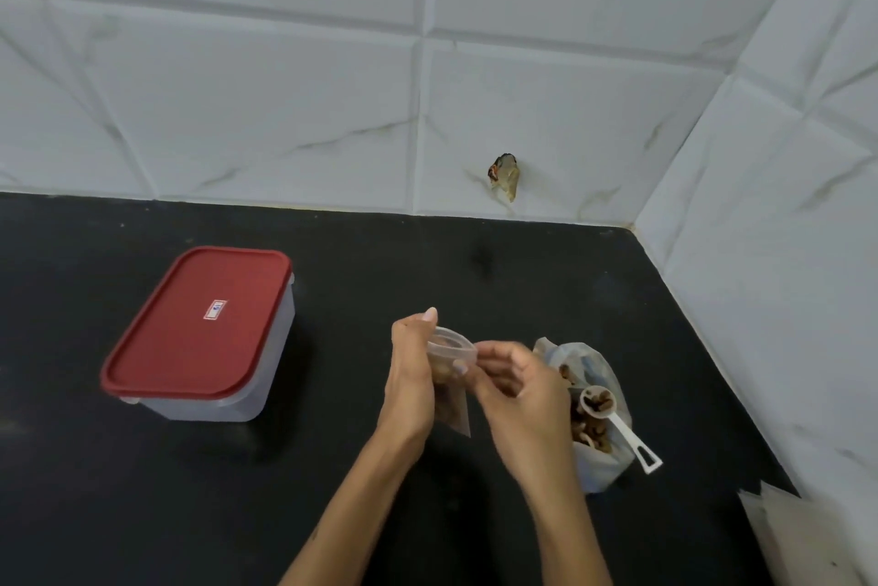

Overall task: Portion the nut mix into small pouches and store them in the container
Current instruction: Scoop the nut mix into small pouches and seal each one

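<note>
My left hand (411, 376) and my right hand (520, 388) both hold a small clear pouch (451, 350) above the black counter (380, 490). The pouch's mouth is open and some nuts show inside it. My right fingers pinch its right rim, my left hand wraps its left side. Just right of my hands sits a clear plastic bag of nut mix (601, 424), open at the top. A white measuring scoop (613, 414) with nuts in its bowl rests in that bag, handle pointing down-right. The container (204, 338), clear with a red lid on, stands to the left.
White marbled tile walls meet in a corner at the back right. A small crumpled scrap (504, 174) sticks to the back wall. Pale paper or plastic (803, 533) lies at the counter's lower right edge.
</note>
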Motion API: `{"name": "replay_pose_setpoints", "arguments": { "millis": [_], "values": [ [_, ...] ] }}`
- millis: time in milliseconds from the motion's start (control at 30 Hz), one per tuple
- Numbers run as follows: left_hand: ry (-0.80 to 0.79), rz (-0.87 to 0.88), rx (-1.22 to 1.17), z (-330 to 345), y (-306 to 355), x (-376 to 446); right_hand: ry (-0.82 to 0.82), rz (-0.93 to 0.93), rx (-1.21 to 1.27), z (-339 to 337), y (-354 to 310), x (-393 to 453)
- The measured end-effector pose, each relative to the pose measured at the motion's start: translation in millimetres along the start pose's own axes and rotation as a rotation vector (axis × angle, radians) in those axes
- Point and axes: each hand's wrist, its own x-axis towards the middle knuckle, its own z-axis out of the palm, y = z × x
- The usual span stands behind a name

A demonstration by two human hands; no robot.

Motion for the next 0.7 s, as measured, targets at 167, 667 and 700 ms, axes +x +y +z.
{"name": "replay_pose_setpoints", "arguments": {
  "millis": [167,667,700],
  "values": [
    [-0.124,-0.002,-0.003,-34.0,-1.7,8.2,-0.088,-0.05,0.118,11.8,2.8,7.9],
    [-0.291,0.102,-0.087,-56.5,-10.8,34.2,-0.023,0.112,0.504,25.7,18.9,26.9],
    [-0.283,0.101,-0.088,-57.1,-12.0,34.7,-0.026,0.124,0.504,28.3,20.5,27.9]
  ]
}}
